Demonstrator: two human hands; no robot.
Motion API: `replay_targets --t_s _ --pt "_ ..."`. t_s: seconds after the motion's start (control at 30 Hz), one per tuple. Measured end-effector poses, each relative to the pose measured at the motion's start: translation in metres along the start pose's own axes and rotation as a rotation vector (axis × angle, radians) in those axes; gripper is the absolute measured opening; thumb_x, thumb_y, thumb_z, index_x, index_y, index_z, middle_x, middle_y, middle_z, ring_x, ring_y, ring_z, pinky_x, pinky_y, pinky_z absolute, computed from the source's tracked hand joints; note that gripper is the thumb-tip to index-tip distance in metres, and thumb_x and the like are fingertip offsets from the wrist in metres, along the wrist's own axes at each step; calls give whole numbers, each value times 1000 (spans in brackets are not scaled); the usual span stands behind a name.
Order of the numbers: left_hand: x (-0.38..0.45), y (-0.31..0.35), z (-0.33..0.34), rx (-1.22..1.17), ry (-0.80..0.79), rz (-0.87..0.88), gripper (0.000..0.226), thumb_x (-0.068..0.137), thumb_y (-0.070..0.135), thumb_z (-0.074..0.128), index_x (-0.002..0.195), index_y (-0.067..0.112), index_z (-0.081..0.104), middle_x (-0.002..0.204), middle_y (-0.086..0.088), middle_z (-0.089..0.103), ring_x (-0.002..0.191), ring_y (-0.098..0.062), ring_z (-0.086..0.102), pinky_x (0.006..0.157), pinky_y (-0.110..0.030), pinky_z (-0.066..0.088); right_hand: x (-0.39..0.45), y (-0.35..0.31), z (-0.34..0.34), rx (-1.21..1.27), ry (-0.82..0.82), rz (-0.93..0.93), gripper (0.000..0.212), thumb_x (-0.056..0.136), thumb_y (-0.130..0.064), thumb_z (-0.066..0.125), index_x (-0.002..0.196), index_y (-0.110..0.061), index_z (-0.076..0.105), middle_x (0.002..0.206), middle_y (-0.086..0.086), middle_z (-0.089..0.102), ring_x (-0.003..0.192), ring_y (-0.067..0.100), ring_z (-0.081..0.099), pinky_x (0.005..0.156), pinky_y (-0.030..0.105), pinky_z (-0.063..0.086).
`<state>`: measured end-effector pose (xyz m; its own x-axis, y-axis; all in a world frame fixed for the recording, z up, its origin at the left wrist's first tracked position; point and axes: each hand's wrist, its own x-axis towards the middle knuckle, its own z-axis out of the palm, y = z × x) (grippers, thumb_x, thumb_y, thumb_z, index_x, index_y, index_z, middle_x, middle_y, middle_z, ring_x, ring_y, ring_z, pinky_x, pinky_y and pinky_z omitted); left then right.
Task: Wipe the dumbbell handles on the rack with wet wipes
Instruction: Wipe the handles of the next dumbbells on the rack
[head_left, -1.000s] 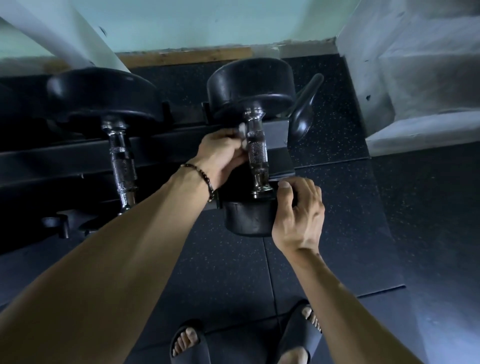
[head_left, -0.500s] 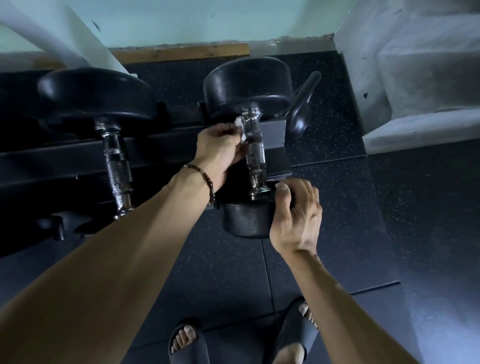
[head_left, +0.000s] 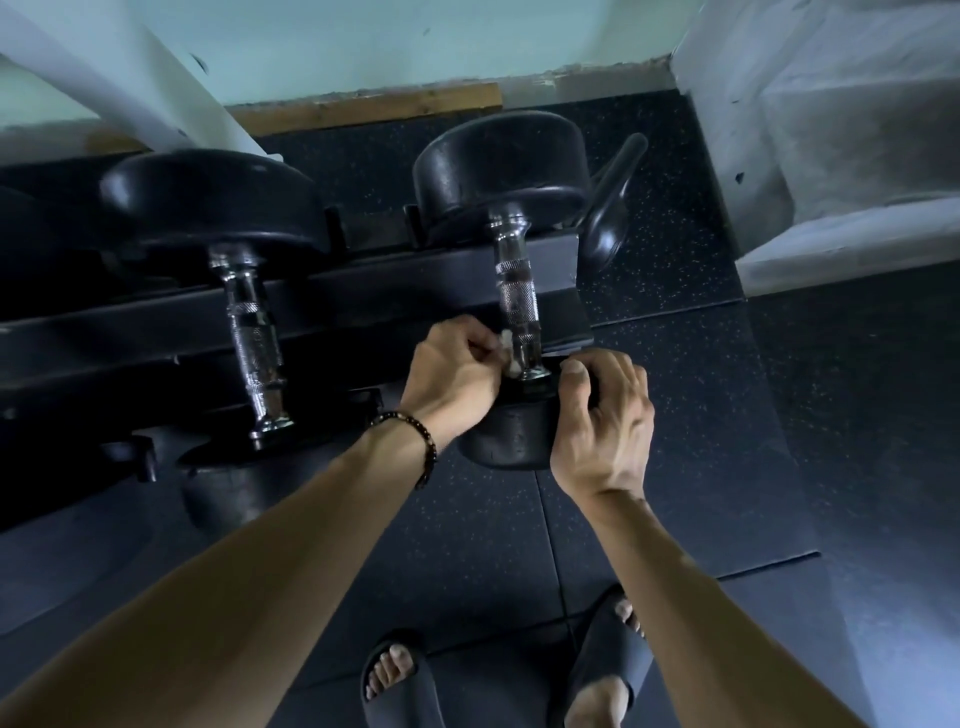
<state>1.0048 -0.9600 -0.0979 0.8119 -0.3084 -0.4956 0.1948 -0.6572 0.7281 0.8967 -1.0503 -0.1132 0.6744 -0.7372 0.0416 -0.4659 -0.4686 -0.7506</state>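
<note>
Two black dumbbells lie across a dark rack (head_left: 130, 317). The right dumbbell (head_left: 501, 166) has a knurled chrome handle (head_left: 517, 291). My left hand (head_left: 452, 374) pinches a small white wet wipe (head_left: 506, 348) against the near end of that handle. My right hand (head_left: 605, 421) grips the dumbbell's near head (head_left: 501, 436) from the right, thumb on top. The left dumbbell (head_left: 208, 202) with its chrome handle (head_left: 254, 343) lies untouched beside it.
A black kettlebell-like weight (head_left: 608, 228) leans behind the rack's right end. A pale concrete step (head_left: 852, 156) rises at the right. A white slanted post (head_left: 104, 67) stands at the far left. My sandalled feet (head_left: 395, 675) stand on speckled rubber floor mats.
My left hand slid the wipe down the right dumbbell's handle from its far end to its near end. My right hand kept its grip on the near head.
</note>
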Motion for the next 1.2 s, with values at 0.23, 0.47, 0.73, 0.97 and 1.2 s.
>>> replay_targets --t_s 0.23,0.47,0.73,0.97,1.2 --pt "0 7 2 -241 116 63 12 87 23 76 80 15 70 72 7 73 62 5 68 62 -8 48 2 -1 1 8 17 -30 38 90 -36 36 80 -11 63 82 -11 51 78 5 34 70 23 25" --pt "20 9 4 -439 101 -136 28 83 -4 72 65 17 64 66 3 68 62 -7 64 65 -17 55 0 -2 0 -1 7 -6 40 89 -40 34 81 -12 62 83 -9 52 82 15 41 69 22 25" --pt "30 -5 1 -161 -123 -105 34 83 -7 63 62 20 59 62 4 58 60 -10 52 54 -15 42 0 -1 0 -3 4 -5 41 89 -41 34 80 -12 61 82 -9 52 80 14 41 68 23 25" --pt "43 -1 0 -537 -455 -294 29 81 -12 63 96 11 70 99 -13 76 97 -26 72 88 -39 58 2 0 -1 0 -13 13 43 89 -42 33 81 -12 62 83 -9 55 82 16 44 69 24 28" --pt "61 10 -2 -747 -320 -228 32 89 -19 47 93 10 62 95 -13 73 89 -23 70 73 -28 59 1 -2 -1 10 -21 19 40 89 -43 33 81 -16 61 85 -11 54 84 14 44 69 22 28"
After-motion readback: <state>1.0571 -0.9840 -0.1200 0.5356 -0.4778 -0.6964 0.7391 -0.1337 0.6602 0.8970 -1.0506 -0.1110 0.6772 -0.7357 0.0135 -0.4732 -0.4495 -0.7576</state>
